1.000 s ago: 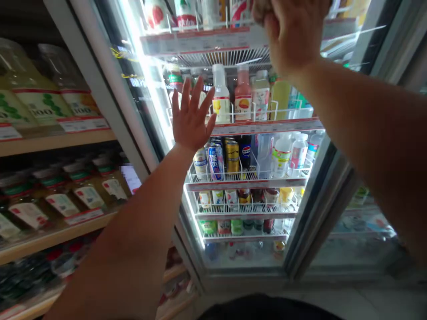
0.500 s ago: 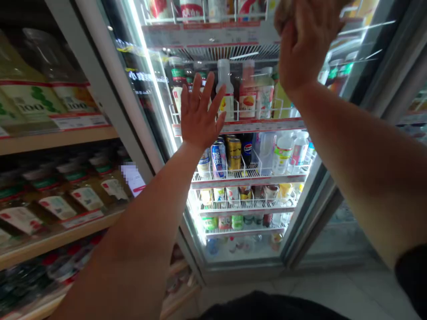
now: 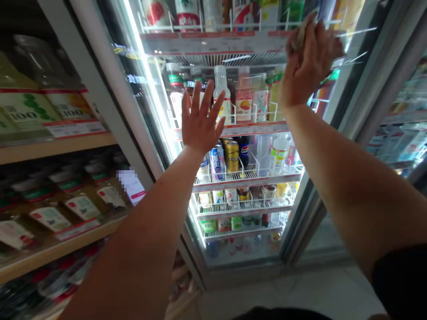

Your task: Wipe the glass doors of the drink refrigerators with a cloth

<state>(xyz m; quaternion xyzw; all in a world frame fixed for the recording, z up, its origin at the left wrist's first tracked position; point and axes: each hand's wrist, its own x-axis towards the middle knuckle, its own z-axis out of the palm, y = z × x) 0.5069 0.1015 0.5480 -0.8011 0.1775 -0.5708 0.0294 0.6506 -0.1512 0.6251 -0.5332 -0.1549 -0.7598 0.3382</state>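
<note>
A glass fridge door (image 3: 240,253) stands in front of me, its lit shelves showing through. My left hand (image 3: 202,124) is flat on the glass with fingers spread, holding nothing, over the bottles of the second shelf. Higher up at the right, my right hand (image 3: 305,66) presses a crumpled brownish cloth (image 3: 298,39) to the pane. The hand covers part of the cloth. Behind the glass are a clear bottle with a white cap (image 3: 220,82), a gold can (image 3: 232,155) and a blue can (image 3: 217,162).
To the left, a wooden shelf (image 3: 60,141) holds large juice bottles (image 3: 83,200). A partly blurred phone-like card (image 3: 131,184) is at the shelf's right end. The grey door frame (image 3: 320,222) runs along the right, beside another glass cabinet (image 3: 407,138). Tiled floor (image 3: 293,282) lies below.
My right hand has moved down with the cloth, so more of it shows. My left hand stays spread on the glass. The camera view has shifted slightly.
</note>
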